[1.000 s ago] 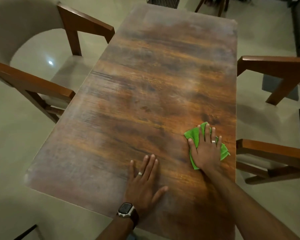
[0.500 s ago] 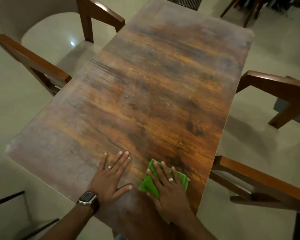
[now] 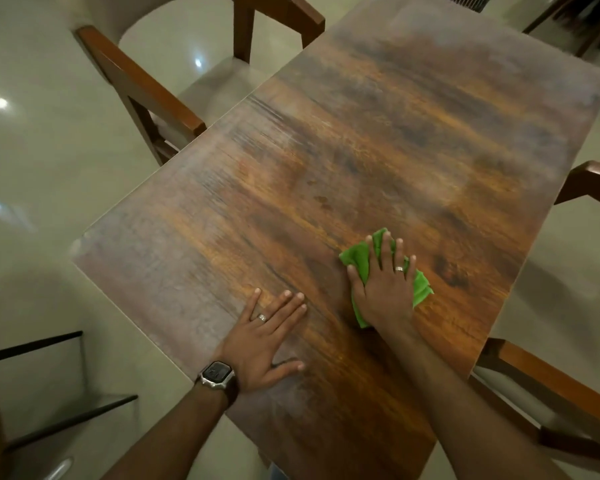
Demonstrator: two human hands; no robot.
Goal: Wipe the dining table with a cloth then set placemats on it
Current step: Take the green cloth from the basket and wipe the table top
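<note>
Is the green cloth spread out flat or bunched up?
Bunched: the cloth shows creases and uneven edges under the right hand.

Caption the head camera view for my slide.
Right hand presses green cloth on wooden table; left hand rests flat.

A wooden armchair (image 3: pixel 174 95) with a pale seat stands at the far left. Two more wooden chair arms (image 3: pixel 561 382) show at the right. The glossy pale floor (image 3: pixel 42 150) reflects ceiling lights.
</note>
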